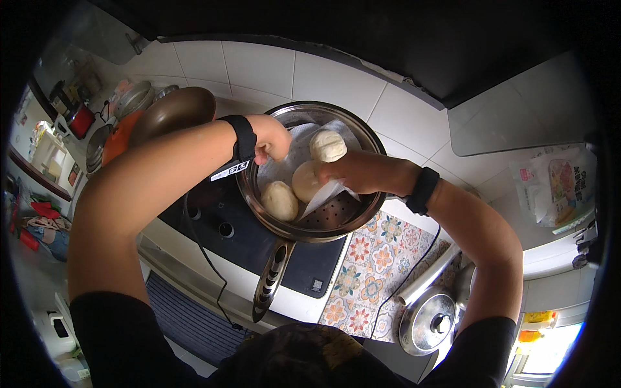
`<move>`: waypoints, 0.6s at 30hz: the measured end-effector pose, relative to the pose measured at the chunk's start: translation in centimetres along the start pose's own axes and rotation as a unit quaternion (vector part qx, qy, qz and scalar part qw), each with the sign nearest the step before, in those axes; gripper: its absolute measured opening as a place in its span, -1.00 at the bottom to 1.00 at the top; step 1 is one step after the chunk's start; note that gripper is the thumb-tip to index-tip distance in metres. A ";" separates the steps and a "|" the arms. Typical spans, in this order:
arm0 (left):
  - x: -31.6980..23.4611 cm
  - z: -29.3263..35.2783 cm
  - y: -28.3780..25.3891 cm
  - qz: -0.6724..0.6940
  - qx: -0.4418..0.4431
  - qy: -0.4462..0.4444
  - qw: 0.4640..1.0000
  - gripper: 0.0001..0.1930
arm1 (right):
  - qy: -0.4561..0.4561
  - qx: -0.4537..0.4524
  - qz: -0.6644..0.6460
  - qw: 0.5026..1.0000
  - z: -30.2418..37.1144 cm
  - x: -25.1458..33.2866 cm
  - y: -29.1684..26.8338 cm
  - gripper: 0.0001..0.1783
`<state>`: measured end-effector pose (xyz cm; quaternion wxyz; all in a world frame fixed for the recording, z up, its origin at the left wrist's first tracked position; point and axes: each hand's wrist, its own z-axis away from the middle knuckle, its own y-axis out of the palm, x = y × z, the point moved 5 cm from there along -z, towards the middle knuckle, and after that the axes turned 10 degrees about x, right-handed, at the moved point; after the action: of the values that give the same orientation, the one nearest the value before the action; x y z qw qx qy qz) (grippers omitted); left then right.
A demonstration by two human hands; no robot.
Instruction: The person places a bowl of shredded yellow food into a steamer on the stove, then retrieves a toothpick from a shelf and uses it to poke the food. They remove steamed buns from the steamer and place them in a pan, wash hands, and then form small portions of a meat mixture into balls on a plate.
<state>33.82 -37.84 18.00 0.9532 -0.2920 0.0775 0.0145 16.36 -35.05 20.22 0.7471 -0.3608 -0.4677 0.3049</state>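
A round stainless-steel steamer pan [374,213] stands on a black cooktop. White steamer paper [284,161] lines part of its perforated bottom, with one corner lifted at the lower right. Three pale dough buns rest on the paper: an upper bun [328,146], a middle bun [306,181] and a lower-left bun [279,200]. My right hand [359,171] reaches in from the right, fingers closed against the middle bun's right side. Over the pan's upper-left rim, my left hand [270,137] is closed with curled fingers; its grip is hidden.
The pan's long handle [272,281] points toward me over the cooktop [242,213]. A patterned mat [372,278], a glass lid [430,321] and a black cord lie at the right. A brown pan [174,116] stands at the left. White tiles [330,77] rise behind.
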 end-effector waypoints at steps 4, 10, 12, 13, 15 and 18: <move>-0.7 1.0 -0.2 -0.033 -0.005 -0.008 0.999 -0.69 | 0.016 0.047 0.068 0.996 0.6 1.6 0.1 -0.85; -1.3 2.3 -1.3 -0.084 -0.023 0.005 0.996 -0.75 | 0.034 0.065 0.185 0.980 0.1 2.3 1.0 -0.89; -1.0 2.4 -1.2 -0.009 -0.028 0.030 0.999 -0.78 | 0.011 0.068 0.245 0.967 -0.2 2.3 1.7 -0.87; -0.8 2.4 -1.0 0.043 -0.027 0.052 0.997 -0.79 | -0.038 -0.001 0.241 0.970 -0.2 2.7 1.3 -0.87; -0.3 2.0 -0.7 0.118 -0.023 0.077 0.990 -0.81 | -0.065 -0.075 0.254 0.962 0.1 3.0 0.9 -0.88; 0.4 1.1 -0.6 0.188 -0.018 0.091 0.978 -0.84 | 0.032 -0.088 0.200 0.975 0.9 1.9 0.3 -0.91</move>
<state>34.46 -37.77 19.17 0.9168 -0.2895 0.2175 0.1685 16.23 -33.17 21.19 0.6507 -0.5212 -0.3866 0.3942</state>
